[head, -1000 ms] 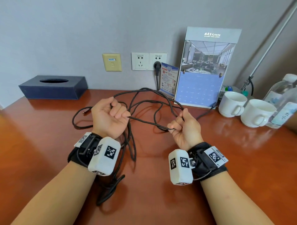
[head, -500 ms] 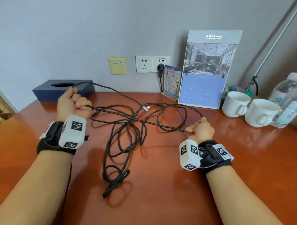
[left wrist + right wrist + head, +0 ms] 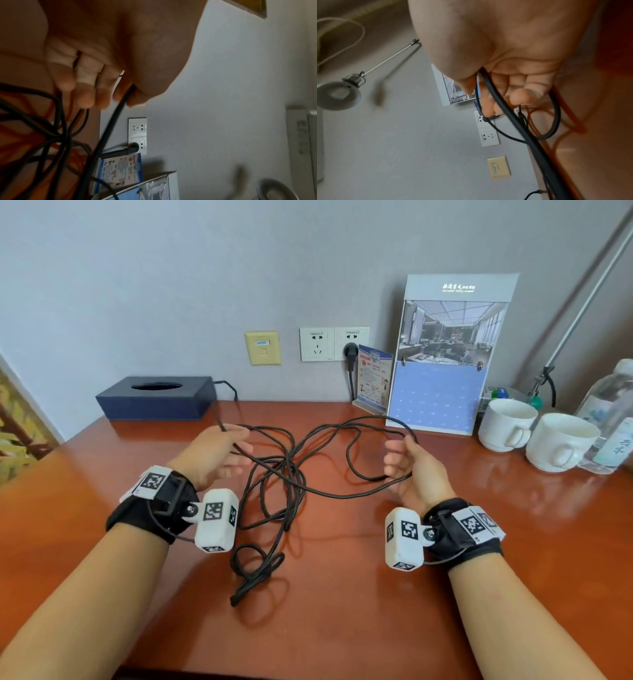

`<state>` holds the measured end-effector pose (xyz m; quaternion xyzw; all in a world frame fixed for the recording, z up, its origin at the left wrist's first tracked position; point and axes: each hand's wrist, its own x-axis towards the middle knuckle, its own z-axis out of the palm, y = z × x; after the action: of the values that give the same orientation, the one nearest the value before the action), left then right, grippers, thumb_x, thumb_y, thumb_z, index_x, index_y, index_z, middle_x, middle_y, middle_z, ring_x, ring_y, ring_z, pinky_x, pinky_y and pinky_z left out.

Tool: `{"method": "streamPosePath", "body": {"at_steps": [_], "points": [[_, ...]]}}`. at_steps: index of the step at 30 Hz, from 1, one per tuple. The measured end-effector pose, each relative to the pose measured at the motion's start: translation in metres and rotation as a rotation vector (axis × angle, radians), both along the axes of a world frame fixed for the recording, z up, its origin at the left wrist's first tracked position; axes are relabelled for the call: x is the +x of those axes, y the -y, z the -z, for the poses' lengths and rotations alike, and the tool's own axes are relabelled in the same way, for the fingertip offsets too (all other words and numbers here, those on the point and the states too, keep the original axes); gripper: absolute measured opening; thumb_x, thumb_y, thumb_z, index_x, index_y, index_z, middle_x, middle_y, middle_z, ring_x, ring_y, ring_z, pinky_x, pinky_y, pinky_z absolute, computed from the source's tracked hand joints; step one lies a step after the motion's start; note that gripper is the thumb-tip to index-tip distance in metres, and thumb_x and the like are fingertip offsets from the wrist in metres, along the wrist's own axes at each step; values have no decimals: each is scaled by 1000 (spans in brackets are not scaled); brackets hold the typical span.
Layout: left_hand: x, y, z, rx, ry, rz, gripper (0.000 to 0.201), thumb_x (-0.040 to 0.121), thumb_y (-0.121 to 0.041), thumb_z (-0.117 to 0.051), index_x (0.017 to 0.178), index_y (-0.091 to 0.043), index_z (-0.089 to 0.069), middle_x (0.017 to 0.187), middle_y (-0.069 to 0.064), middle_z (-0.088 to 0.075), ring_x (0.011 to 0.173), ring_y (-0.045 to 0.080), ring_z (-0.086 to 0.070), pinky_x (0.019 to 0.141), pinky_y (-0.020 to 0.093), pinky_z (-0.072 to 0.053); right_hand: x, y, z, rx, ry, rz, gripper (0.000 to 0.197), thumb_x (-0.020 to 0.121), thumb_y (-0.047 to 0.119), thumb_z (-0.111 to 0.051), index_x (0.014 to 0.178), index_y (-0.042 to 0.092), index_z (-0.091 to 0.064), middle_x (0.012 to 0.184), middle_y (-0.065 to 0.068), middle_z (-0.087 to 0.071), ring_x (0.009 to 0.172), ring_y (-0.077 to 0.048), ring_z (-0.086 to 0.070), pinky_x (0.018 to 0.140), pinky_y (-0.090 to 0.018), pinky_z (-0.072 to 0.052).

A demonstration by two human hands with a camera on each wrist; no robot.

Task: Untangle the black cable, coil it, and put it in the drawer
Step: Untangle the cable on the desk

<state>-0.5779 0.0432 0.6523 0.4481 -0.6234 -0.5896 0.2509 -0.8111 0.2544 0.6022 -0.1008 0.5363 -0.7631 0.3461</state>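
The black cable [image 3: 284, 474] lies in a loose tangle on the red-brown wooden desk [image 3: 342, 594], between my two hands. My left hand [image 3: 239, 446] pinches one strand between thumb and forefinger, which the left wrist view shows up close as the cable [image 3: 109, 128] leaves the left hand [image 3: 120, 94]. From there a length runs back toward the tissue box. My right hand [image 3: 394, 460] holds a loop under the thumb with its fingers loosely curled; in the right wrist view the cable [image 3: 498, 100] crosses the palm of the right hand [image 3: 501, 94]. A doubled-over end [image 3: 253, 573] rests near my left wrist. No drawer is in view.
A dark blue tissue box [image 3: 154, 398] sits at the back left. At the back right stand a calendar [image 3: 442, 364], a small card [image 3: 373, 378], two white cups [image 3: 507, 424] and water bottles [image 3: 613, 412]. A plug [image 3: 351, 350] sits in the wall socket. A lamp arm [image 3: 582, 302] rises at right.
My left hand has come back from beside the tissue box toward the middle of the desk, and the stretched strand has slackened. The right hand has loosened its fist round the cable.
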Motion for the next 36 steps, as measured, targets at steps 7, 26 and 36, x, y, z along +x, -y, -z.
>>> {"method": "streamPosePath", "body": {"at_steps": [7, 26, 36], "points": [[-5, -48, -6, 98, -25, 357, 22, 101, -24, -56, 106, -3, -62, 79, 12, -62, 61, 23, -68, 50, 26, -56, 15, 0, -12, 425, -672, 242, 73, 92, 41, -62, 154, 27, -24, 161, -7, -24, 144, -22, -28, 114, -41, -27], [21, -56, 5, -503, 481, 512, 41, 73, -38, -86, 105, -28, -63, 108, -7, -65, 98, 7, -63, 84, 25, -50, 19, 5, -48, 392, -954, 148, 24, 96, 22, -48, 105, 16, -69, 88, -9, -73, 83, -27, -66, 82, -36, -53], [20, -66, 25, -200, 335, 696, 16, 92, 1, -63, 105, -7, -69, 85, 7, -73, 77, 17, -68, 78, 35, -60, 79, 12, -65, 432, -1146, -178, 23, 82, 39, -71, 99, 23, -72, 97, 4, -73, 83, -15, -68, 87, -38, -56]]}}
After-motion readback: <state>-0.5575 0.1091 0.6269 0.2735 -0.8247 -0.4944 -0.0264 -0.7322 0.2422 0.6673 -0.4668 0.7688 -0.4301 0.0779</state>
